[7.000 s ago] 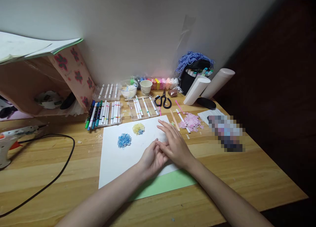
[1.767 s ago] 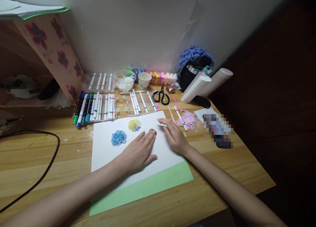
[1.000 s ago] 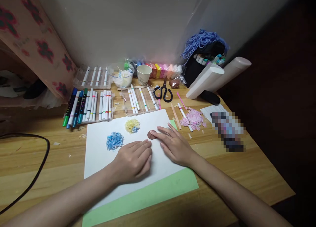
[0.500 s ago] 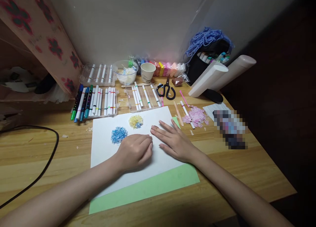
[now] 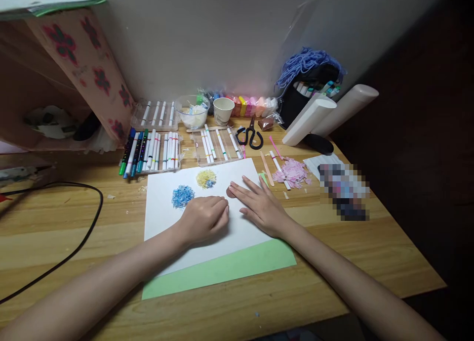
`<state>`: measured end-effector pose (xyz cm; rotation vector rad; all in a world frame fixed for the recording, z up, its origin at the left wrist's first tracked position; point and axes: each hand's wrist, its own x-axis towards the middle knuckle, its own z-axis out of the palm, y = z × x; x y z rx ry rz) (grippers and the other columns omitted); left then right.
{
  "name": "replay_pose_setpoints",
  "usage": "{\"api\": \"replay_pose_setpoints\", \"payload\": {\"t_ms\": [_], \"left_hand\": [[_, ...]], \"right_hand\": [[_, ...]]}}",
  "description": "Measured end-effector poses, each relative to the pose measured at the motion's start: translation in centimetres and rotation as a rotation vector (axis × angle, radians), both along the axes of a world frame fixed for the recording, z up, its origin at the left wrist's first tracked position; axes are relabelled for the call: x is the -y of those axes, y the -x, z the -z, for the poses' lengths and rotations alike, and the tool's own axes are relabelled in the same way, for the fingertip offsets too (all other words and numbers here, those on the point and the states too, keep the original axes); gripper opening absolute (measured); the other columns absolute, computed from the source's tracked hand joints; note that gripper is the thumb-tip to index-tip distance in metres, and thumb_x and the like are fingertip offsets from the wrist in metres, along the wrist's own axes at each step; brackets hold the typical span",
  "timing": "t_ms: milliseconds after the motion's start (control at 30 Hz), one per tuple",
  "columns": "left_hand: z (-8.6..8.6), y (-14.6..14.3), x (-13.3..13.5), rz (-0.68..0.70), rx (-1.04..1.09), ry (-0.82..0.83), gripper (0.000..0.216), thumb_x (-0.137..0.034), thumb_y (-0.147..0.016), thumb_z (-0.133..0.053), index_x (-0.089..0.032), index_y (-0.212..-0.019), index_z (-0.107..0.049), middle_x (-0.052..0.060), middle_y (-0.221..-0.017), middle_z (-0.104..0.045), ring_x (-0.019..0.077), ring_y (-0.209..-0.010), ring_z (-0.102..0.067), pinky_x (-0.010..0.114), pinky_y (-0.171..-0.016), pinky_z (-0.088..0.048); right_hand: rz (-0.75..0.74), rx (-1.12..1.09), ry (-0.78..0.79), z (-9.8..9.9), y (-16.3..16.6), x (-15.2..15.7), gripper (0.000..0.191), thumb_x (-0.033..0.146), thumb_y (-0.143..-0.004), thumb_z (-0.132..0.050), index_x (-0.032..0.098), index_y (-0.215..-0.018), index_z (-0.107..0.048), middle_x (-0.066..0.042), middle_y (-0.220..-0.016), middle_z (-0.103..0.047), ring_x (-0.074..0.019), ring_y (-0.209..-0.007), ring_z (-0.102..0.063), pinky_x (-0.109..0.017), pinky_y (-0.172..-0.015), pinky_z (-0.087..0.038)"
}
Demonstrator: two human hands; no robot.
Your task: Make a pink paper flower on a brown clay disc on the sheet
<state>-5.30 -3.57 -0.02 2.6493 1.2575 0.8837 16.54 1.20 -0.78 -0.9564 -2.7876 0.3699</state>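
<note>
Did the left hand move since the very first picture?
Yes. The left hand has slid left, toward the fluffy blue pile of shreds on the white paper sheet.

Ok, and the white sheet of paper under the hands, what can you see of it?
The white sheet is plain, smooth paper, lying flat and askew on the wooden desk, over a green sheet that shows as a strip along its near edge. On it sit a blue shred pile, a yellow shred pile and a small brown disc. The curled left hand and flat right hand rest on it.
</note>
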Motion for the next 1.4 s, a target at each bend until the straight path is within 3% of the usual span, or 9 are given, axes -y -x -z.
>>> {"api": "replay_pose_setpoints", "payload": {"t_ms": [100,333,500,600,667,767,1100,1233,1400], "left_hand": [[0.1,0.0,0.0,-0.002,-0.016,-0.010,0.027,-0.019,-0.091,-0.038,-0.015,-0.078,-0.062,0.005,-0.069,-0.067,0.0146,-0.065,-0.065,0.024,-0.058,-0.050],[0.1,0.0,0.1,0.004,-0.025,-0.004,0.027,-0.019,-0.091,-0.038,-0.016,-0.078,-0.061,0.005,-0.068,-0.067,0.0145,-0.065,-0.065,0.024,-0.058,-0.050],[0.0,-0.1,0.0,-0.004,-0.044,-0.007,0.025,-0.018,-0.090,-0.039,-0.014,-0.088,-0.064,0.008,-0.082,-0.071,0.0153,-0.069,-0.066,0.027,-0.060,-0.052],[-0.1,-0.2,-0.3,-0.014,-0.081,-0.008,0.030,-0.019,-0.089,-0.042,-0.011,-0.112,-0.060,0.012,-0.115,-0.067,0.0208,-0.098,-0.066,0.034,-0.080,-0.055],[-0.1,-0.3,-0.5,-0.023,-0.139,0.045,0.043,-0.023,-0.089,-0.044,-0.009,-0.130,-0.050,0.013,-0.135,-0.055,0.0251,-0.125,-0.051,0.042,-0.101,-0.045],[-0.2,-0.3,-0.7,-0.025,-0.244,0.163,0.053,-0.030,-0.091,-0.042,-0.010,-0.140,-0.038,0.012,-0.146,-0.043,0.0257,-0.139,-0.032,0.046,-0.114,-0.029],[-0.2,-0.6,-0.9,-0.004,-0.348,0.138,0.055,-0.042,-0.096,-0.034,-0.005,-0.136,-0.044,0.015,-0.143,-0.046,0.0272,-0.141,-0.027,0.049,-0.117,-0.017],[-0.1,-0.4,-0.5,-0.024,-0.313,0.083,0.056,-0.037,-0.096,-0.033,-0.002,-0.139,-0.039,0.018,-0.147,-0.039,0.0279,-0.139,-0.031,0.047,-0.116,-0.023],[-0.1,-0.6,-0.2,0.086,-0.338,0.144,0.059,-0.039,-0.096,-0.036,-0.003,-0.142,-0.034,0.018,-0.146,-0.038,0.0267,-0.137,-0.035,0.041,-0.114,-0.030]], "right_hand": [[-0.023,-0.029,-0.010,0.2,-0.2,0.1,0.061,0.054,-0.095,-0.029,0.030,-0.149,-0.014,-0.001,-0.152,-0.032,-0.0279,-0.145,-0.015,-0.065,-0.112,-0.014],[-0.010,-0.001,-0.012,0.0,-0.3,0.8,0.055,0.047,-0.096,-0.033,0.034,-0.148,-0.018,0.001,-0.150,-0.037,-0.0271,-0.144,-0.021,-0.066,-0.112,-0.011],[0.024,-0.023,-0.037,0.2,-0.2,1.0,0.061,0.050,-0.095,-0.035,0.030,-0.149,-0.015,-0.003,-0.151,-0.034,-0.0295,-0.144,-0.019,-0.066,-0.112,-0.011],[0.036,-0.016,-0.025,0.2,-0.2,1.0,0.056,0.044,-0.097,-0.033,0.031,-0.149,-0.017,-0.002,-0.150,-0.037,-0.0281,-0.143,-0.023,-0.065,-0.112,-0.013],[0.059,-0.034,-0.039,0.2,-0.2,1.0,0.059,0.044,-0.097,-0.032,0.027,-0.150,-0.012,-0.004,-0.153,-0.031,-0.0269,-0.144,-0.021,-0.063,-0.113,-0.014],[0.119,-0.057,-0.061,0.3,-0.3,1.0,0.062,0.044,-0.097,-0.030,0.023,-0.151,-0.007,-0.006,-0.156,-0.023,-0.0260,-0.145,-0.016,-0.061,-0.114,-0.014],[0.131,-0.043,-0.029,0.5,-0.2,1.0,0.058,0.045,-0.096,-0.032,0.029,-0.150,-0.016,-0.003,-0.156,-0.023,-0.0281,-0.146,-0.011,-0.063,-0.113,-0.016],[0.188,-0.047,0.023,0.6,-0.2,0.8,0.053,0.046,-0.097,-0.031,0.031,-0.147,-0.026,-0.001,-0.157,-0.020,-0.0302,-0.146,-0.010,-0.062,-0.112,-0.020],[0.189,-0.126,0.104,0.5,-0.6,0.5,0.051,0.045,-0.098,-0.024,0.033,-0.148,-0.023,0.000,-0.158,-0.018,-0.0285,-0.146,-0.010,-0.059,-0.113,-0.023]]}}
